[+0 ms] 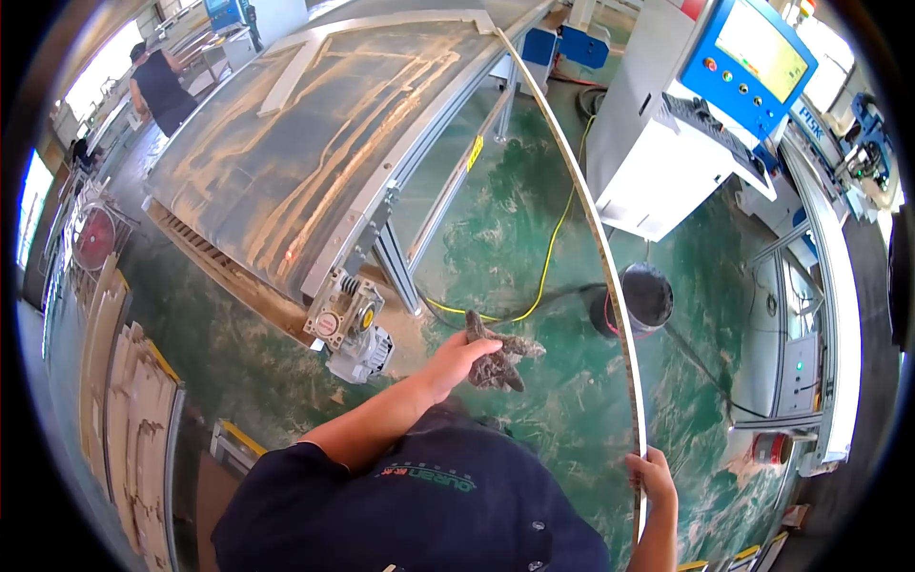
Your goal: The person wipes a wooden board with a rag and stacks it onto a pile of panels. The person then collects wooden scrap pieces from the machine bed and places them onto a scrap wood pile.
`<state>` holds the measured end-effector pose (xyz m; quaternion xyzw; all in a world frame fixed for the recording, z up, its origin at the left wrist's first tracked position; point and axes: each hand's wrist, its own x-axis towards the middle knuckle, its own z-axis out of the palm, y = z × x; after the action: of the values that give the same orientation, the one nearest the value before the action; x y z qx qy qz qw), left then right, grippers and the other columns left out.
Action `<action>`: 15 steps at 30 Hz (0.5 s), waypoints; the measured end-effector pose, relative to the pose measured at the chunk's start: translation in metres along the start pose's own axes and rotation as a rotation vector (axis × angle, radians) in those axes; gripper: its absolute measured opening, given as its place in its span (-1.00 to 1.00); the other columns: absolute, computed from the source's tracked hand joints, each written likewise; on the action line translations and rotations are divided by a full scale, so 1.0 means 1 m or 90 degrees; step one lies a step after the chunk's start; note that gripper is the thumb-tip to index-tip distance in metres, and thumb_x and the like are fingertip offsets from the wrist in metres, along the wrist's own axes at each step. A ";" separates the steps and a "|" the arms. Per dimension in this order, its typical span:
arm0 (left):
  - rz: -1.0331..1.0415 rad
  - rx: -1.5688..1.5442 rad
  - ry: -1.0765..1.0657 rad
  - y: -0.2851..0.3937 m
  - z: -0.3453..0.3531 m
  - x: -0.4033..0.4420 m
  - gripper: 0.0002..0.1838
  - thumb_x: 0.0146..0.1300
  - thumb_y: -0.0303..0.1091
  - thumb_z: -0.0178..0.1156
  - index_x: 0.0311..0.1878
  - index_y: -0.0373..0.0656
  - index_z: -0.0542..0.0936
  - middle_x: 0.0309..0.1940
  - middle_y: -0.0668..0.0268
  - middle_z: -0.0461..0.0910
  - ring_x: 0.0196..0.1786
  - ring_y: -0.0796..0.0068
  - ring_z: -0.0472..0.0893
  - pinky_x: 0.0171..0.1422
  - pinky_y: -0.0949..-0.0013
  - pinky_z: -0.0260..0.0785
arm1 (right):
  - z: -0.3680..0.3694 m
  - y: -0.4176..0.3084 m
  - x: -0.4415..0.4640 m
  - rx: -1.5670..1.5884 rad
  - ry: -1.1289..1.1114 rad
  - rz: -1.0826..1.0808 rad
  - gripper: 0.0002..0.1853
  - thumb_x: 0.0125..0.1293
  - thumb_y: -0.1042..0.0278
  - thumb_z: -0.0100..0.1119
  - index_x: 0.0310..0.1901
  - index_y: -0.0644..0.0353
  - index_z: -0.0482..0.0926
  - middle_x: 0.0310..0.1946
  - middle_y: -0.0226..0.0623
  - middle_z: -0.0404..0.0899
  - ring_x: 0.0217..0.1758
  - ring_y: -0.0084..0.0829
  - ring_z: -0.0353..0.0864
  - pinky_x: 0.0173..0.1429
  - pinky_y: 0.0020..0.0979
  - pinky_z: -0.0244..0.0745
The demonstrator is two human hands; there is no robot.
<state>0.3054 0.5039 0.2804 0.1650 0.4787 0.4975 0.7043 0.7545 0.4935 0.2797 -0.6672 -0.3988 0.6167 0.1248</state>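
My left hand (456, 364) is closed on a pair of dirty grey work gloves (503, 362), held out in front of my body above the floor. On the right side, my right hand (654, 477) grips a long, thin white-edged strip (602, 243) near its lower end. The strip appears curved in this wide view and stretches up to the far corner of the conveyor belt (229, 191). Whether its far end touches the belt or the frame, I cannot tell. Part of my right fingers is hidden behind the strip.
A gear motor (355, 329) juts out at the belt's near corner. Right of the strip stand a control cabinet (658, 172) and a black bucket (648, 297). A yellow cable (543, 286) crosses the green floor. Panels (143, 429) stand at left; another person (164, 91) is farther back.
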 end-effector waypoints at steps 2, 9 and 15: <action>0.017 0.010 0.016 0.002 0.004 -0.002 -0.76 0.28 -0.28 0.22 -0.04 -0.18 0.60 -0.21 0.34 0.63 -0.12 0.49 0.59 -0.01 0.39 0.39 | -0.001 0.026 0.012 0.216 -0.115 0.044 -0.86 0.27 0.36 0.17 -0.34 0.24 0.48 -0.59 -0.34 0.46 -0.60 -0.43 0.43 -0.50 -0.41 0.36; -0.014 0.024 0.010 0.006 0.010 0.002 -0.73 0.29 -0.28 0.22 -0.02 -0.22 0.60 -0.19 0.32 0.63 -0.13 0.48 0.59 0.00 0.36 0.41 | 0.058 0.040 0.018 0.100 0.025 -0.055 -0.67 0.46 0.13 -0.01 -0.37 0.21 0.45 -0.72 -0.42 0.31 -0.75 -0.57 0.23 -0.69 -0.49 0.13; -0.033 0.046 -0.009 0.000 0.006 0.013 -0.75 0.31 -0.25 0.20 -0.06 -0.19 0.61 -0.20 0.34 0.62 -0.11 0.51 0.57 0.02 0.37 0.39 | 0.112 0.060 0.045 0.046 0.140 -0.174 -0.68 0.44 0.21 0.10 -0.47 0.14 0.37 -0.74 -0.52 0.28 -0.76 -0.67 0.21 -0.72 -0.55 0.11</action>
<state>0.3112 0.5167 0.2762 0.1816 0.4957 0.4603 0.7137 0.6704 0.4490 0.1841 -0.6655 -0.4474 0.5310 0.2740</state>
